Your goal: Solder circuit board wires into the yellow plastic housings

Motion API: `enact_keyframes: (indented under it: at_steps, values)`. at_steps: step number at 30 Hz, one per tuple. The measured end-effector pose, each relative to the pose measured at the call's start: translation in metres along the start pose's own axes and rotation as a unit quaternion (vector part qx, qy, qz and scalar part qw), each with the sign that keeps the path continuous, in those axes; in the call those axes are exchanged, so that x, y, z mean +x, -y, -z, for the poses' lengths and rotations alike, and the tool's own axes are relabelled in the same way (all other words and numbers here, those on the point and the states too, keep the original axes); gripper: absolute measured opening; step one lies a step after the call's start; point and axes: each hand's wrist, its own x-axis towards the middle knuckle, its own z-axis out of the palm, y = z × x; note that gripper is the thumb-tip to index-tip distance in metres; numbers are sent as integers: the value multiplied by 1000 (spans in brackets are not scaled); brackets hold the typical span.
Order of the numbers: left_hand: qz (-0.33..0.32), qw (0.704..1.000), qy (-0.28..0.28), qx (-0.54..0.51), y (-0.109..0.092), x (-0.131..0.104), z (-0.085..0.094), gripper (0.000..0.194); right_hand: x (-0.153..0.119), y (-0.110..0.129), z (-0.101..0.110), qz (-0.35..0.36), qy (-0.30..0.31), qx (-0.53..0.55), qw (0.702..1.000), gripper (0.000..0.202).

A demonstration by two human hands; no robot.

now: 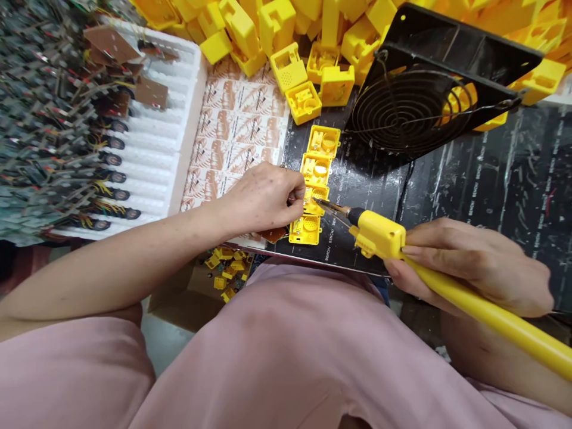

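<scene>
Four-sided yellow plastic housings stand in a short column on the black bench; my left hand point(270, 193) is at the left side of one housing point(320, 193) in it. Its fingers are pinched together, and whatever they hold is hidden. Under that hand a brown circuit board point(273, 234) shows in part, beside the nearest housing point(305, 229). My right hand point(469, 262) is wrapped round a yellow soldering iron point(382, 233) with a thick yellow rear part. The iron's dark tip points left and reaches the housing by my left fingers.
A black fan point(411, 113) with a wire guard stands behind the column, right of it. Many yellow housings point(277, 30) are heaped at the back. At left, a white foam tray point(154, 137) holds wired round parts and boards. Below the bench edge is a cardboard box point(183, 298) with yellow pieces.
</scene>
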Motion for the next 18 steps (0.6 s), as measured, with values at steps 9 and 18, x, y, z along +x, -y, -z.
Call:
enact_keyframes:
  at_steps: [9,18]
  values:
    - [12,1000,-4,27,-2,0,-3,23,15,7,-3,48,58,-27,997,14]
    - [6,999,0,32,-2,2,-4,22,8,2,4,-20,31,-38,999,25]
